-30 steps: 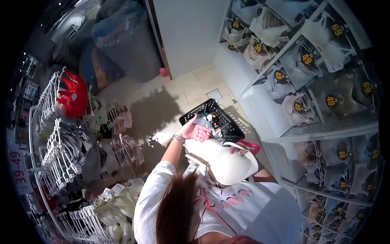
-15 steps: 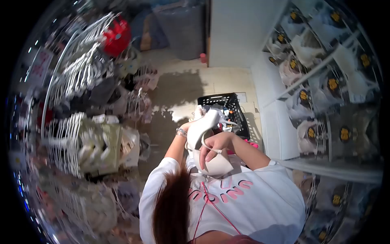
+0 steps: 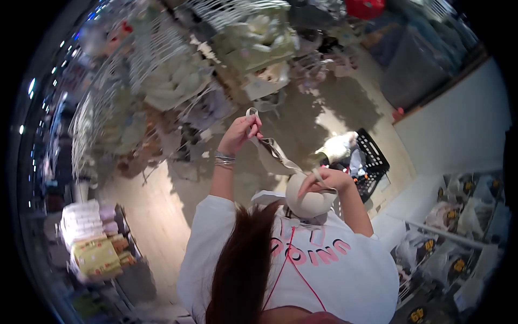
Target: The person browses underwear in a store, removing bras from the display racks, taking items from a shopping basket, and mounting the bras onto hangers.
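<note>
A cream bra (image 3: 306, 201) is stretched between my two hands in front of my chest. My left hand (image 3: 241, 134), with bracelets at the wrist, is raised away from my body and pinches the end of a strap, which forms a small loop above the fingers. From there the twisted strap or band runs down to the moulded cup. My right hand (image 3: 328, 181) lies against that cup with its fingers curled over it, and another strap loops around the fingers. A pale flat piece (image 3: 270, 196) shows beside the cup, partly behind my hair.
A black plastic basket (image 3: 380, 154) with mixed garments stands on the beige floor (image 3: 162, 208) ahead right. Hanging garments (image 3: 259, 40) on white hangers line the far side. Bras with black tags (image 3: 467, 186) hang at right. Folded clothes (image 3: 97, 256) lie at left.
My view has turned left, so the basket and wall appear further right. My left hand has moved away to the left, pulling the strap out long; my right hand stays at the cup.
</note>
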Demonstrator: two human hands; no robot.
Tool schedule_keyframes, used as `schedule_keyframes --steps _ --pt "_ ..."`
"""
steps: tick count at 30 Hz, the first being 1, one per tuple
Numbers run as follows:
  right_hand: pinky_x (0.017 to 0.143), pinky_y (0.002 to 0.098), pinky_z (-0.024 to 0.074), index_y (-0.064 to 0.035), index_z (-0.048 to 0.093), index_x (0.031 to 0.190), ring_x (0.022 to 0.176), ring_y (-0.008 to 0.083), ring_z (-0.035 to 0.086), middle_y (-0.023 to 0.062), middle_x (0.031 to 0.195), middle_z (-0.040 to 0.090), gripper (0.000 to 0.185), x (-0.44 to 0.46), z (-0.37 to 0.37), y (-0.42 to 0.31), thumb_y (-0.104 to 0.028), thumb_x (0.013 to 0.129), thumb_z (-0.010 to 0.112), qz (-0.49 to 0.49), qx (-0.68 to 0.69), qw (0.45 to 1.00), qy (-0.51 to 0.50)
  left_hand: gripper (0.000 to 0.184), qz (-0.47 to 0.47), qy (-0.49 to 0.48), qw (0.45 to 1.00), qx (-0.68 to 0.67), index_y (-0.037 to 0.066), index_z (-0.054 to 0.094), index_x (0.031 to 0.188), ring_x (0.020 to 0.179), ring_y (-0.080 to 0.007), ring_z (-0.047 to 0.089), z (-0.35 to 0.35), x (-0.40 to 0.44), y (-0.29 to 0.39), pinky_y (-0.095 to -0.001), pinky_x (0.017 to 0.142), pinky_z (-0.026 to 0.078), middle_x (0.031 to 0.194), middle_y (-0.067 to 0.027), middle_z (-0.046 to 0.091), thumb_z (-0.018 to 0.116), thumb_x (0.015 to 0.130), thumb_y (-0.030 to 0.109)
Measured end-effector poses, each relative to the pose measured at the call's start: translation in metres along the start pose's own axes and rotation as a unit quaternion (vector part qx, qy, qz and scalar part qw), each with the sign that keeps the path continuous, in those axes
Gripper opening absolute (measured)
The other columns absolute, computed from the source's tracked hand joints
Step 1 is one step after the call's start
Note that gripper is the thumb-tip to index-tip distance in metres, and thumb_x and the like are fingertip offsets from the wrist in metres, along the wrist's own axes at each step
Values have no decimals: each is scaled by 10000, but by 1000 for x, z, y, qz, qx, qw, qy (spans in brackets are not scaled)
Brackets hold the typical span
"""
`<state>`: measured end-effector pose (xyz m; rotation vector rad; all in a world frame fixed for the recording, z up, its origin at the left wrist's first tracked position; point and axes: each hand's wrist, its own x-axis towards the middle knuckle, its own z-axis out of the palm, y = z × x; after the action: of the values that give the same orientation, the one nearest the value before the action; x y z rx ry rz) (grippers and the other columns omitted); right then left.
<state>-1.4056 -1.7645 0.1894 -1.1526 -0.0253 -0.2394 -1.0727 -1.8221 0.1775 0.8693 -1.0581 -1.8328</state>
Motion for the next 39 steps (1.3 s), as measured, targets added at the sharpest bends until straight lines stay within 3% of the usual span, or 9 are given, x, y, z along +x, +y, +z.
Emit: schedule_keyframes --steps 6,8,11,13,17,23,26,29,39 --pt "904 295 413 -14 671 1048 1021 162 546 72 1070 629 214 36 16 54 -51 848 606 92 -15 977 190 356 113 312 918 219 11 613 961 860 -174 643 -24 -175 -14 -307 848 492 834 -69 663 418 997 307" --pt "937 295 385 -10 677 1027 1082 188 535 95 1158 603 215 63 20 83 -28 846 563 120 12 955 269 329 119 383 912 83 19 626 950 858 -142 626 -33 -234 -43 -284 820 480 853 -56 661 459 982 300" --pt "969 327 384 -10 685 1011 1162 260 522 158 1268 557 248 118 42 121 -35 843 505 94 80 978 166 294 60 483 871 70 45 638 935 844 -122 611 -26 -304 -79 -274 794 460 857 -33 661 465 977 279" --pt "933 368 428 5 644 975 1005 255 588 134 1035 632 188 168 54 189 -75 841 538 104 218 958 156 274 -12 541 839 47 60 645 933 840 -115 601 -36 -368 -104 -272 779 446 857 -18 660 462 975 260" --pt "863 357 454 -30 602 982 893 179 603 50 838 620 189 223 74 279 -193 909 538 158 187 927 283 288 83 621 773 95 7 648 925 844 -125 579 -58 -464 -136 -271 775 436 860 -49 645 463 968 223" --pt "838 300 437 -73 614 1044 930 119 593 12 1003 648 203 330 167 281 -231 932 554 210 70 925 308 333 128 756 587 259 44 624 1014 837 -109 540 -67 -570 -158 -259 811 426 960 -28 632 410 1002 299" --pt "803 267 430 -57 600 1140 937 105 580 27 1079 640 268 384 200 294 -207 919 577 179 11 922 343 335 188 774 573 190 26 572 1091 799 -114 535 -79 -606 -163 -255 812 429 910 -32 609 388 1010 294" --pt "833 254 427 -47 603 1171 996 104 572 36 1101 640 289 429 206 318 -176 912 591 131 9 953 272 336 260 725 637 -33 1 535 1102 729 -101 502 -90 -628 -153 -243 760 432 791 -11 537 369 1017 280" --pt "798 231 443 17 675 1016 862 98 586 33 944 668 250 617 177 434 -191 882 642 219 -146 943 205 237 129 793 595 1 -5 524 1023 631 -93 479 -276 -667 -241 -232 617 416 701 -3 495 360 1000 165"
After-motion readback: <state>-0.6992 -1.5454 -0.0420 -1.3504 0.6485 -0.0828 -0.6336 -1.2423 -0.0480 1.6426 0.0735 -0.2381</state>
